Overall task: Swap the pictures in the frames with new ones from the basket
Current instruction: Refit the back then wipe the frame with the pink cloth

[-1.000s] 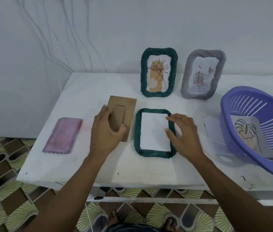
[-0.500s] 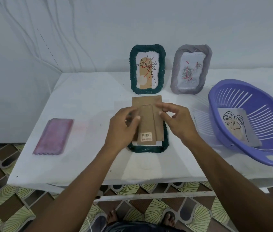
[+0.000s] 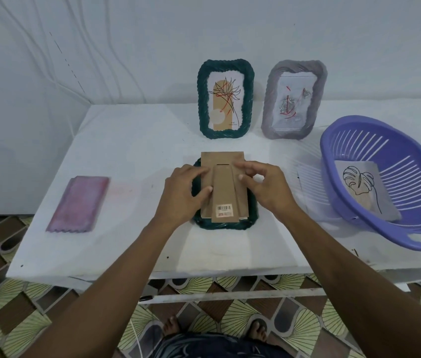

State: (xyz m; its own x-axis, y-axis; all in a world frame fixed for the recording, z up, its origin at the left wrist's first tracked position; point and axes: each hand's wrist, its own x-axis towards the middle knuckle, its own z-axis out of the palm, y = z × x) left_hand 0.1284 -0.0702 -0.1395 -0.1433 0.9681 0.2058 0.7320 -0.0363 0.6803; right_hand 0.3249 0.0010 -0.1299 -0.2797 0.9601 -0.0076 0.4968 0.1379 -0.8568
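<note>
A dark green frame (image 3: 226, 224) lies face down near the table's front. On it rests a brown cardboard backing board (image 3: 223, 188) with a stand flap and a barcode sticker. My left hand (image 3: 182, 193) presses the board's left side, my right hand (image 3: 264, 186) its right side. Two frames stand against the wall: a green frame (image 3: 226, 100) with a flower picture and a grey frame (image 3: 294, 100) with a rose picture. A purple basket (image 3: 390, 182) at the right holds a leaf drawing (image 3: 366, 188).
A pink cloth (image 3: 79, 204) lies on the left of the white table (image 3: 132, 140). The table's front edge runs just below my forearms. A patterned tile floor and my bare feet show beneath.
My left hand picked the backing board up from beside the frame and carried it onto the white sheet in the frame. Both hands now press it down, lower than half a second ago.
</note>
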